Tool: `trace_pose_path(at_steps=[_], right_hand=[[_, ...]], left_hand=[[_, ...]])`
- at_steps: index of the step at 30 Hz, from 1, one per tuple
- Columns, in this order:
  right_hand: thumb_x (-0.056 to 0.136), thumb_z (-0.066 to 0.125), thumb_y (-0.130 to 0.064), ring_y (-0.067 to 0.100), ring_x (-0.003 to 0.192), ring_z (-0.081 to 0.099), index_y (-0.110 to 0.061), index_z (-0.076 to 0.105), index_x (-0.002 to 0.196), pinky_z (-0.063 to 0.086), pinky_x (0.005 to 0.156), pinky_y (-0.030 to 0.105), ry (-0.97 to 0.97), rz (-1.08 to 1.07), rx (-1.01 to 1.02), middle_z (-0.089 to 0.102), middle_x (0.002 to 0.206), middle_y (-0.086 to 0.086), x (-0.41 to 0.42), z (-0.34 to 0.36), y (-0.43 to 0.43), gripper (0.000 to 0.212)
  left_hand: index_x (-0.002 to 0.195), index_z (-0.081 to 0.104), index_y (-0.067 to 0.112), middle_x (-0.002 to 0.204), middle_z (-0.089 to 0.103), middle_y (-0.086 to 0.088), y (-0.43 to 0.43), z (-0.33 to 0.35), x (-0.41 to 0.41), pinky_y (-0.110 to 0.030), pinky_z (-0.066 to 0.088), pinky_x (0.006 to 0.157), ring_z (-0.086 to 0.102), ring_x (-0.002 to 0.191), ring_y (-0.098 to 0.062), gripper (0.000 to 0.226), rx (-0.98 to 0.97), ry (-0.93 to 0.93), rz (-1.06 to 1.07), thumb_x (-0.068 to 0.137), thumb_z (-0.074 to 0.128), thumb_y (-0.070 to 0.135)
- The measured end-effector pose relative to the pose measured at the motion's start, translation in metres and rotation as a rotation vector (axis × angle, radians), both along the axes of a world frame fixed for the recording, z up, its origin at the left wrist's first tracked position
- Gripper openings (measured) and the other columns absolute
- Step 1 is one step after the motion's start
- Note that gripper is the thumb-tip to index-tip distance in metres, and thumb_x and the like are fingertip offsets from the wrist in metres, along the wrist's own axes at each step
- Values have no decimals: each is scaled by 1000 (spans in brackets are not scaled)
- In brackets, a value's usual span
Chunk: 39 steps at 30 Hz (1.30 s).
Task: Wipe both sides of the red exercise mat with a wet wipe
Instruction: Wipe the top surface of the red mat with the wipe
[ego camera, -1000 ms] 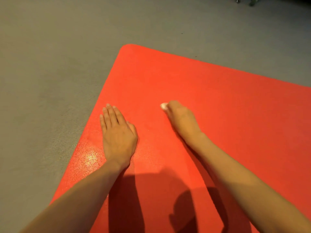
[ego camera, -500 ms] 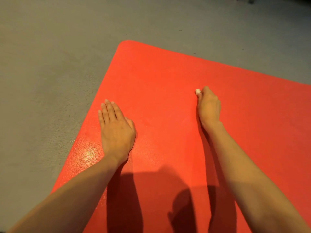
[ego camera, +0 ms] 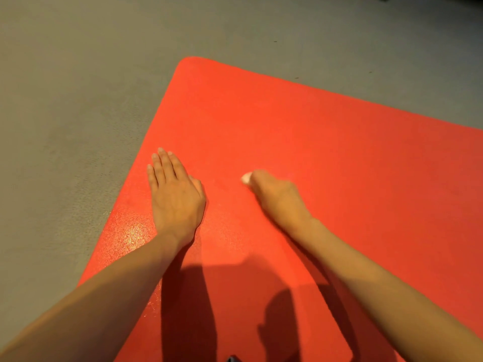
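Head view, near to far. At the lower edge of the frame a small dark object [ego camera: 232,359] showed only in part and could not be identified. Shadows of the two forearms fell across the near part of the red exercise mat [ego camera: 313,142], which lay flat on the grey floor [ego camera: 65,113]. A wet-looking sheen [ego camera: 136,236] marked the mat close to its left edge. Beyond it, the left hand [ego camera: 175,197] rested palm down on the mat near that edge, fingers straight and together, holding nothing. The right hand [ego camera: 277,197], well apart from the left and slightly blurred, had its fingers curled over a white wet wipe [ego camera: 246,178], pressing it to the mat; only a small end of the wipe showed past the fingertips. Farther off, the rounded corner of the mat met bare floor.
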State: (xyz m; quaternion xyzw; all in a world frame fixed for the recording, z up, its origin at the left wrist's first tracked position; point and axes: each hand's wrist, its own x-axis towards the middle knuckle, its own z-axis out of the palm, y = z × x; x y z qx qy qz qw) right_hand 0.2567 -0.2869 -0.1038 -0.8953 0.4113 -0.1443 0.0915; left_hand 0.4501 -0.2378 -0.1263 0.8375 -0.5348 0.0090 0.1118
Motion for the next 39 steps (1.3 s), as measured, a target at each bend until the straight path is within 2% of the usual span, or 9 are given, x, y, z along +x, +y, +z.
trace_pose_path(at_steps=[3, 7, 13, 19, 22, 25, 30, 36, 39], right_hand=[[90, 61, -22, 24, 69, 65, -27, 43, 98, 46, 46, 30, 80, 107, -38, 57, 94, -5, -22, 4, -4, 20], [97, 48, -28, 39, 74, 61, -14, 47, 86, 40, 55, 40, -31, -422, -16, 60, 82, 15, -34, 9, -43, 18], [86, 59, -17, 6, 73, 54, -26, 44, 101, 37, 47, 21, 89, 389, 18, 45, 100, -10, -19, 13, 37, 23], [96, 50, -29, 38, 74, 61, -14, 48, 85, 39, 55, 39, -61, -410, 15, 60, 83, 14, -30, 4, -19, 19], [93, 55, -19, 27, 82, 65, -16, 56, 105, 50, 59, 35, -26, 72, 89, 62, 101, 4, 1, 5, 33, 13], [87, 63, -19, 8, 78, 53, -24, 48, 105, 37, 49, 20, 65, 430, 25, 48, 102, -9, 0, 7, 49, 24], [95, 53, -27, 34, 70, 61, -20, 44, 83, 41, 52, 38, -88, -164, 18, 59, 81, 8, 4, 5, -3, 16], [85, 63, -16, 17, 69, 60, -21, 58, 104, 34, 47, 22, -4, 513, 16, 59, 93, -4, 17, 5, 44, 20], [89, 61, -20, 24, 71, 60, -22, 48, 90, 39, 48, 30, -76, 95, -63, 57, 85, -1, 21, 7, 0, 13]], left_hand=[[144, 25, -10, 152, 22, -29, -1, 1, 1, -47, 11, 119, 19, 143, -38, 64, -2, -1, 0, 91, 17, 25], [144, 25, -10, 152, 22, -29, -1, -1, 2, -47, 11, 119, 18, 143, -39, 63, -5, 0, -1, 92, 20, 24], [144, 25, -11, 152, 22, -30, -2, -1, 1, -47, 11, 119, 19, 143, -39, 63, -12, 1, -7, 91, 20, 24], [144, 25, -11, 152, 22, -30, -2, -2, 3, -47, 10, 119, 19, 143, -39, 62, -17, 4, -14, 92, 21, 23], [144, 26, -11, 152, 21, -30, -3, -3, 3, -47, 10, 119, 18, 143, -39, 62, -25, 11, -17, 92, 22, 23], [144, 25, -11, 153, 20, -29, -3, -2, 2, -47, 9, 119, 17, 144, -39, 63, -21, 19, -15, 92, 21, 24], [145, 23, -10, 153, 19, -29, -4, -1, 2, -47, 8, 119, 16, 144, -38, 64, -17, 22, -15, 91, 18, 25], [145, 23, -9, 153, 19, -28, -2, 0, 2, -46, 8, 119, 16, 144, -38, 63, -3, 28, -20, 92, 19, 25], [146, 21, -9, 154, 17, -28, -3, -2, 2, -46, 7, 119, 14, 145, -37, 60, -1, 31, -29, 95, 25, 23]])
